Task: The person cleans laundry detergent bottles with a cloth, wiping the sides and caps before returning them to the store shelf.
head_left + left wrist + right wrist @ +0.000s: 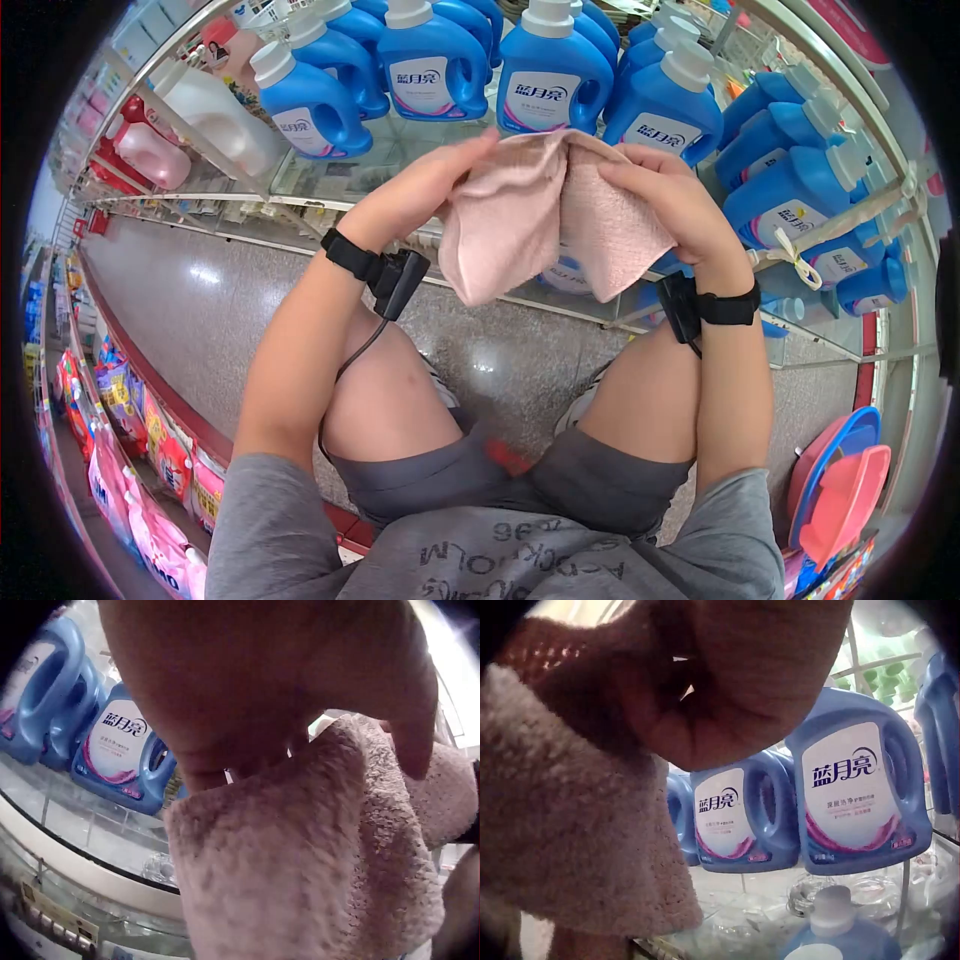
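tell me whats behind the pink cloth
In the head view, blue bottles stand beyond the upper edge of the pink cloth, and part of another blue bottle shows between its hanging corners. Whatever the cloth itself covers cannot be seen.

Glass shelf (325,182) is being occupied by upright, white-capped blue 蓝月亮 detergent jugs (430,50), arranged in front-to-back rows.

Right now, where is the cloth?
In the head view, the cloth is at upper centre, held between the left hand and right hand, in front of the blue bottles.
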